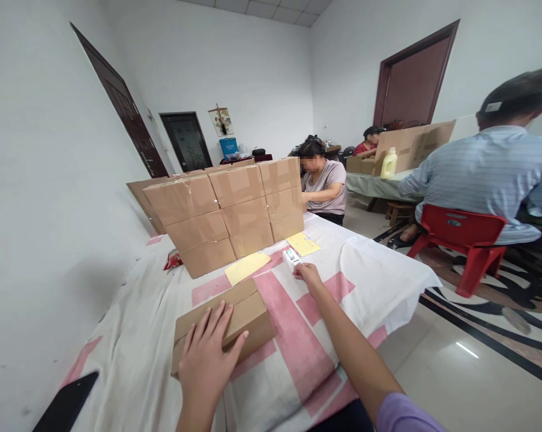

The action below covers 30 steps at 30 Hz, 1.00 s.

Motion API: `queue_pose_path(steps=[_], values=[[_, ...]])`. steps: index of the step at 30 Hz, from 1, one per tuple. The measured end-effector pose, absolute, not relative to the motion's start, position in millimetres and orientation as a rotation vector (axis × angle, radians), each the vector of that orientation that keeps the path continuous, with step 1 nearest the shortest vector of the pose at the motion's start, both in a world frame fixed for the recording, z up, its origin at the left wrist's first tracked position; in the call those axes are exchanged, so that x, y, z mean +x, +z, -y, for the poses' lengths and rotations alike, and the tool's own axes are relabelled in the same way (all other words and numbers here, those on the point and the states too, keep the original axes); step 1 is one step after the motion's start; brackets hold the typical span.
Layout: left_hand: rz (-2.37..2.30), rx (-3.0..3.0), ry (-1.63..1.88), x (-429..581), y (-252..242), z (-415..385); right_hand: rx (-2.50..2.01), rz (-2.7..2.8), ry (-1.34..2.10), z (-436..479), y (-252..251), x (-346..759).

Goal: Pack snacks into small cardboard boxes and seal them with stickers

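Note:
A closed brown cardboard box (228,324) lies in front of me on the cloth. My left hand (210,354) rests on its top and near edge, fingers spread. Farther out and to the right, my right hand (307,275) pinches the near end of a small white object (291,260) with a greenish patch on top; its exact kind is unclear. Just beyond that object lies a yellow card (304,244) with small dark marks. Another yellow sheet (247,267), plain on top, lies between the cardboard box and the stacked boxes.
Stacked taped cardboard boxes (241,210) form a wall across the table's far side. A white and pink tablecloth (365,255) covers the table. A black phone-like slab (68,403) is at lower left. Several people sit beyond, one on a red chair (462,225).

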State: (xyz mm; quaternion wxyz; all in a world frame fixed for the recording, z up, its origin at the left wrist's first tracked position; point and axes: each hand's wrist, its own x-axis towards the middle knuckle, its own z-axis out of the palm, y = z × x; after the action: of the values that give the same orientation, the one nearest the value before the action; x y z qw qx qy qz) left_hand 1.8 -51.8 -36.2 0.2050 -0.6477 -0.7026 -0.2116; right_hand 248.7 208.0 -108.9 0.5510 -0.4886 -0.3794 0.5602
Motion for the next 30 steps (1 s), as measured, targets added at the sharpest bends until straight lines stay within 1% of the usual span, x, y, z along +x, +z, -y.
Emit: queue_pose_path(steps=[9, 16, 24, 30], values=[[2.063, -1.683, -0.634, 39, -32, 40, -1.148, 0.893, 1.305, -206, -107, 247], [2.211, -1.574, -0.460, 72, -25, 29, -1.114, 0.874, 1.293, -206, -109, 247], [2.314, -1.686, -0.348, 112, -10, 14, -1.103, 0.863, 1.319, -209, -107, 245], [2.349, -1.880, -0.285, 125, 22, 10, -1.057, 0.881, 1.325, -205, -103, 246]])
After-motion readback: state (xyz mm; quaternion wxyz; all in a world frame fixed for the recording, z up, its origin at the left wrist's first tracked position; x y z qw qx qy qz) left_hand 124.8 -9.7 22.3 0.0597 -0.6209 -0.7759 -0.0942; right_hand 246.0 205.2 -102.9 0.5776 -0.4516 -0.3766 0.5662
